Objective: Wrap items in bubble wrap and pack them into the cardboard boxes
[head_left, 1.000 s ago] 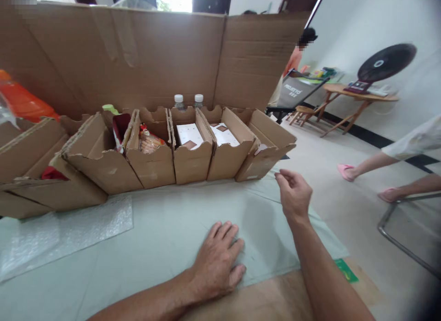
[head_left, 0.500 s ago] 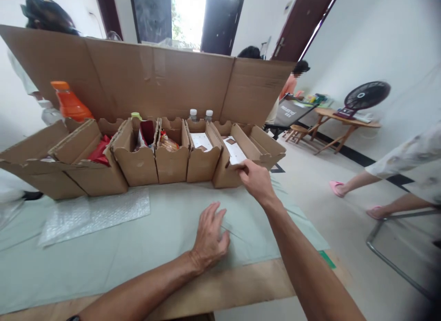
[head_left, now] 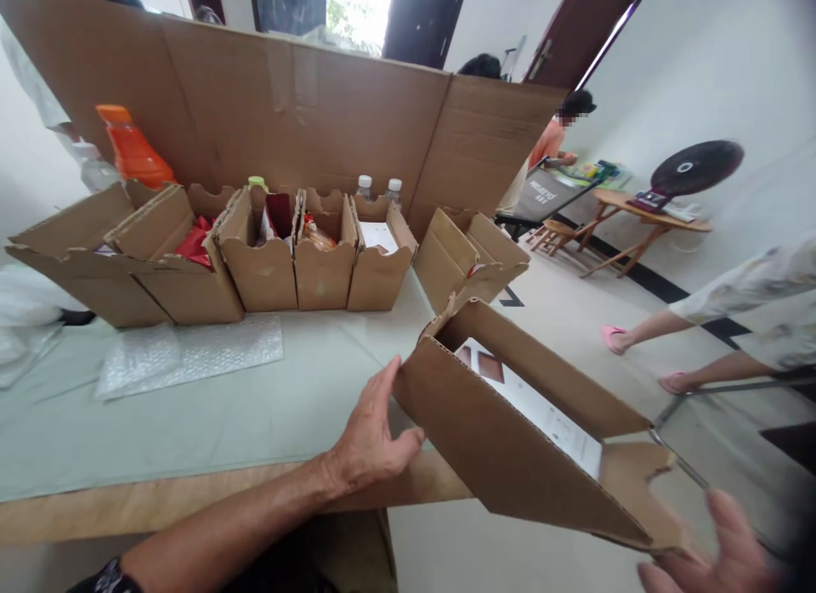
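A cardboard bin (head_left: 510,440) is tilted and pulled out past the table's front edge, with a white box (head_left: 535,406) bearing a brown picture lying inside it. My right hand (head_left: 720,546), slightly blurred, grips the bin's cut-out front end at the lower right. On the bin's far left side, my left hand (head_left: 376,432) has its fingers stretched out and its thumb apart. Its fingertips are at the cardboard; whether they press on it I cannot tell. Behind, a gap separates the row's bin with a white box (head_left: 377,236) from the rightmost bin (head_left: 446,257).
More bins hold a red packet (head_left: 196,240) and other packets. Bubble wrap (head_left: 191,355) lies on the pale green cloth (head_left: 255,432). Behind the row stand an orange bottle (head_left: 133,151) and a cardboard panel (head_left: 357,117). A person's legs (head_left: 707,338) are at the right.
My right hand has drawn the bin out of the row, toward me and to the right. My left hand has come up beside it. The view has tilted down.
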Available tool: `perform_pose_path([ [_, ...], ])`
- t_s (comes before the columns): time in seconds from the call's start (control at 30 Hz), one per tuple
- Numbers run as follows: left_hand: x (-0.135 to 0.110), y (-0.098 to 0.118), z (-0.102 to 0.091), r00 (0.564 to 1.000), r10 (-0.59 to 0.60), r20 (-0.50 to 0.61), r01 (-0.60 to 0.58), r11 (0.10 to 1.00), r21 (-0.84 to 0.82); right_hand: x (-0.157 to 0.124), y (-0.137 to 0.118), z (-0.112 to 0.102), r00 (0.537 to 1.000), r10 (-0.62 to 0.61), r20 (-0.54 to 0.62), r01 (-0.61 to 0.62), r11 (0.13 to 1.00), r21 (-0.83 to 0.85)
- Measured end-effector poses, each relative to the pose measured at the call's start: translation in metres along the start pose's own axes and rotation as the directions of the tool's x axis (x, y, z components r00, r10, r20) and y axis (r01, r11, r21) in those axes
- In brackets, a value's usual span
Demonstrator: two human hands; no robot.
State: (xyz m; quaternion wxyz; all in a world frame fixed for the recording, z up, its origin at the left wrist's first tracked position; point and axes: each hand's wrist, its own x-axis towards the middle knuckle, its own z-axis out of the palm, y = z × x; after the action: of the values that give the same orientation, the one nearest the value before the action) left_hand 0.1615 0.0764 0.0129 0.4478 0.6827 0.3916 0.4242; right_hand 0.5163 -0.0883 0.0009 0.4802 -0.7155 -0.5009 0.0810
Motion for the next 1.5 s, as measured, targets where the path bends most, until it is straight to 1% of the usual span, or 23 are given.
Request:
perform_pose_path([
  [0.03, 0.000, 0.002, 0.004, 1.000, 0.009, 0.009, -0.009, 1.000, -0.023, -0.004, 0.001, 0.008, 1.000, 0.012, 0.014, -0.012, 1.000, -0.023],
  [0.1, -0.001, 0.004, 0.010, 0.999, 0.028, -0.028, -0.030, 0.998, -0.054, -0.005, -0.012, 0.030, 0.999, 0.035, 0.041, -0.032, 0.996, -0.088],
  [0.17, -0.004, 0.002, 0.010, 0.994, 0.039, -0.100, -0.047, 0.996, -0.079, 0.005, -0.035, 0.056, 0.997, 0.049, 0.066, -0.042, 0.994, -0.104],
  [0.23, -0.007, -0.004, 0.001, 0.981, 0.049, -0.189, -0.066, 0.994, -0.089, 0.023, -0.061, 0.084, 0.994, 0.025, 0.106, -0.023, 0.999, -0.024],
  [0.3, -0.006, -0.012, -0.015, 0.954, 0.051, -0.296, -0.076, 0.995, -0.071, 0.046, -0.084, 0.115, 0.982, -0.022, 0.187, 0.006, 0.996, 0.086],
  [0.4, 0.004, -0.025, -0.050, 0.901, 0.029, -0.434, -0.040, 0.999, -0.016, 0.084, -0.114, 0.171, 0.944, -0.116, 0.308, 0.041, 0.970, 0.239],
  [0.5, 0.016, -0.035, -0.083, 0.858, 0.044, -0.512, -0.024, 0.999, 0.047, 0.114, -0.137, 0.224, 0.922, -0.217, 0.321, 0.075, 0.913, 0.401],
  [0.57, 0.018, -0.038, -0.098, 0.848, 0.069, -0.526, -0.024, 0.995, 0.093, 0.122, -0.145, 0.248, 0.916, -0.243, 0.320, 0.079, 0.891, 0.448],
  [0.67, 0.004, -0.041, -0.112, 0.883, 0.051, -0.466, 0.035, 0.984, 0.173, 0.112, -0.140, 0.257, 0.935, -0.187, 0.301, 0.059, 0.920, 0.389],
  [0.77, -0.028, -0.046, -0.123, 0.931, -0.013, -0.365, 0.117, 0.957, 0.266, 0.081, -0.126, 0.241, 0.965, -0.072, 0.252, 0.025, 0.983, 0.184],
  [0.83, -0.051, -0.051, -0.130, 0.948, -0.003, -0.319, 0.113, 0.939, 0.326, 0.055, -0.124, 0.233, 0.962, -0.072, 0.264, 0.054, 0.996, 0.075],
  [0.87, -0.062, -0.054, -0.133, 0.950, 0.017, -0.311, 0.099, 0.931, 0.353, 0.043, -0.128, 0.232, 0.945, -0.124, 0.303, 0.111, 0.992, 0.059],
  [0.9, -0.071, -0.056, -0.135, 0.950, 0.037, -0.311, 0.086, 0.923, 0.375, 0.032, -0.135, 0.236, 0.907, -0.212, 0.363, 0.198, 0.977, 0.076],
  [0.93, -0.078, -0.057, -0.137, 0.947, 0.054, -0.317, 0.079, 0.916, 0.392, 0.023, -0.145, 0.243, 0.843, -0.324, 0.430, 0.304, 0.945, 0.118],
  [1.0, -0.089, -0.057, -0.143, 0.940, 0.086, -0.330, 0.068, 0.901, 0.428, 0.010, -0.170, 0.270, 0.651, -0.538, 0.535, 0.510, 0.832, 0.216],
  [1.07, -0.092, -0.055, -0.155, 0.925, 0.144, -0.352, 0.053, 0.868, 0.494, 0.004, -0.198, 0.306, 0.463, -0.654, 0.598, 0.666, 0.702, 0.252],
  [1.1, -0.092, -0.054, -0.166, 0.909, 0.182, -0.375, 0.056, 0.839, 0.542, 0.003, -0.211, 0.326, 0.400, -0.669, 0.627, 0.725, 0.649, 0.230],
  [1.13, -0.091, -0.054, -0.179, 0.887, 0.216, -0.408, 0.076, 0.803, 0.591, 0.003, -0.224, 0.346, 0.359, -0.662, 0.658, 0.772, 0.607, 0.189],
  [1.2, -0.087, -0.055, -0.213, 0.829, 0.241, -0.504, 0.182, 0.736, 0.652, 0.004, -0.245, 0.382, 0.320, -0.624, 0.713, 0.832, 0.546, 0.104],
  [1.23, -0.084, -0.057, -0.232, 0.797, 0.211, -0.566, 0.262, 0.724, 0.638, 0.005, -0.253, 0.396, 0.314, -0.607, 0.730, 0.846, 0.528, 0.075],
  [1.33, -0.079, -0.065, -0.284, 0.708, 0.003, -0.706, 0.457, 0.761, 0.462, 0.008, -0.270, 0.424, 0.310, -0.605, 0.733, 0.858, 0.510, 0.058],
  [1.4, -0.080, -0.069, -0.307, 0.669, -0.087, -0.738, 0.494, 0.794, 0.355, 0.008, -0.275, 0.426, 0.318, -0.624, 0.714, 0.858, 0.510, 0.064],
  [1.5, -0.088, -0.069, -0.318, 0.618, -0.129, -0.775, 0.475, 0.847, 0.239, 0.003, -0.273, 0.405, 0.328, -0.664, 0.672, 0.857, 0.509, 0.084],
])
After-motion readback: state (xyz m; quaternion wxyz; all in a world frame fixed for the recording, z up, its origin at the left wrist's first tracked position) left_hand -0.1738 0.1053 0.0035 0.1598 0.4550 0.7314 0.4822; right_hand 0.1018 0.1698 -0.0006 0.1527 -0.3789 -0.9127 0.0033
